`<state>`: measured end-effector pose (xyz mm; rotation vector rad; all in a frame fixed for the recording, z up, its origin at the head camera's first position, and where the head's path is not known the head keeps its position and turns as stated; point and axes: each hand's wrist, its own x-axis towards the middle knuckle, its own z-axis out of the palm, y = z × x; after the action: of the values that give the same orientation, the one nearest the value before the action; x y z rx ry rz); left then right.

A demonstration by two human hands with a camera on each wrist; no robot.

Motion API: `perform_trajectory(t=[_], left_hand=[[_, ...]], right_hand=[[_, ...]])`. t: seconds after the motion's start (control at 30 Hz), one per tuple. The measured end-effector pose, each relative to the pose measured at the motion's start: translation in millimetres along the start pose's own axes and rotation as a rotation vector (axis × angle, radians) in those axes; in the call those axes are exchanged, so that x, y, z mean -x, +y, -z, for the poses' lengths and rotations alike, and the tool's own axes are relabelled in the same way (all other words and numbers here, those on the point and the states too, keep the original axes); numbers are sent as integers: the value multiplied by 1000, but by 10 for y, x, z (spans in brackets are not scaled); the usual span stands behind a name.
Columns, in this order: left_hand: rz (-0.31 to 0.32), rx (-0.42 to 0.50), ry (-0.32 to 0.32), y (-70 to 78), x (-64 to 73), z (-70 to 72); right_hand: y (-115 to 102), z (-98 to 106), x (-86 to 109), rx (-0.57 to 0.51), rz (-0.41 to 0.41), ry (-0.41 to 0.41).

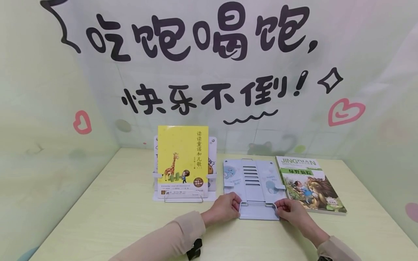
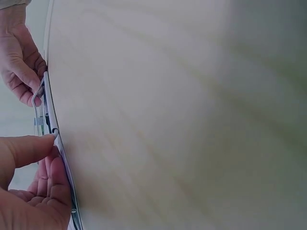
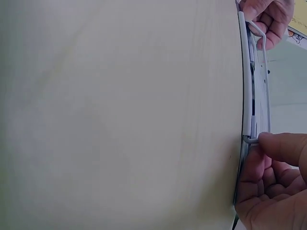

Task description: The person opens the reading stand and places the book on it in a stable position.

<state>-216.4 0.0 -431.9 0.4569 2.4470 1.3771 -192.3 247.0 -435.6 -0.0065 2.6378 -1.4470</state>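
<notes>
A pale blue metal book stand [image 1: 255, 192] with slots and cartoon prints lies low on the table. At its front edge is a wire page holder [image 3: 267, 91] above a flat lip [image 1: 259, 213]. My left hand [image 1: 226, 208] pinches the left end of the wire between thumb and fingers. On the other side my right hand [image 1: 292, 214] pinches the right end the same way. Both wrist views show thumb and fingertips closed on the wire's corners, at the lip. The stand's underside is hidden.
Left of the stand, a yellow book [image 1: 183, 159] stands upright on a white book stand [image 1: 212, 185]. A picture book [image 1: 313, 186] lies to the right, close by my right hand. Behind the table [image 1: 114, 214] hangs a printed backdrop [image 1: 209, 69].
</notes>
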Motion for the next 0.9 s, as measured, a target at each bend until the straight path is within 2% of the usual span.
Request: perform_trajectory(t=[0.23,0.53,0.9], left_hand=[[-23,-47,5,6,0,5],[-56,-130,-14,6,6,-8],[-133,-224,-58,26,-15,41]], right_hand=[[34,41,9,-1,57,-39],[106,101,22,-75,150,-130],[126,153,-28,-83,168,-203]])
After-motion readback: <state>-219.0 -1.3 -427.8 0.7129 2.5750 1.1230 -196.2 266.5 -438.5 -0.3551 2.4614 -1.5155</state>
